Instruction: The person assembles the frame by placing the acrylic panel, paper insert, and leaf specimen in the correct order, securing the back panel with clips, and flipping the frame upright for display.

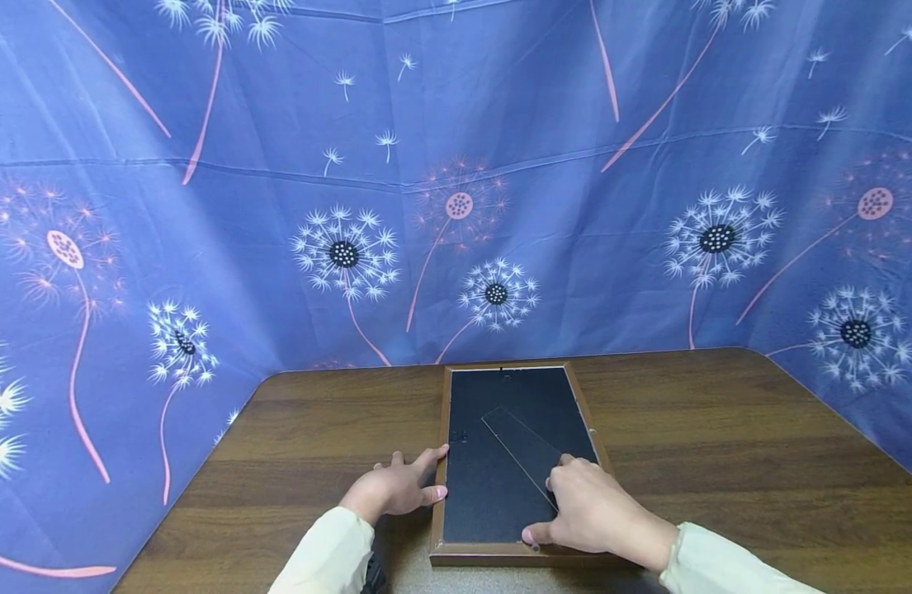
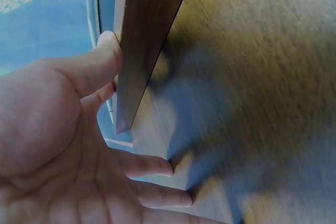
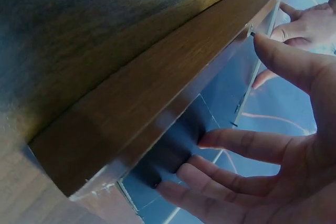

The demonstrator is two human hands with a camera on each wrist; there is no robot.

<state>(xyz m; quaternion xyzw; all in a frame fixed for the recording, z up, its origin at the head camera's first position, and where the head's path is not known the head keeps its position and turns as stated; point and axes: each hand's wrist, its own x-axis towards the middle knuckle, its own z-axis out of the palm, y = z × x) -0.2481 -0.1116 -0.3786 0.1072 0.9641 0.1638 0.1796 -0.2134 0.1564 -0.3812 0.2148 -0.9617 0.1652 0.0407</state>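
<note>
A picture frame (image 1: pixel 485 553) with brown wooden edging lies face down, its black backing board (image 1: pixel 485 487) facing up. A black easel stand (image 1: pixel 521 444) lies slantwise on the board. My left hand (image 1: pixel 398 487) is at the frame's left side, thumb and index finger touching its edge; the other fingers spread over the table in the left wrist view. My right hand (image 1: pixel 593 505) is over the lower right part. Its thumb presses a small metal tab (image 3: pixel 252 33) at the near edge, while the other fingers reach, lightly bent, to the backing board.
The frame lies on a brown wood-grain table (image 1: pixel 723 429), close to its near edge. A blue cloth (image 1: pixel 574 247) printed with dandelions hangs behind and on both sides. More small dark tabs (image 1: pixel 506 375) sit along the frame's inner edge.
</note>
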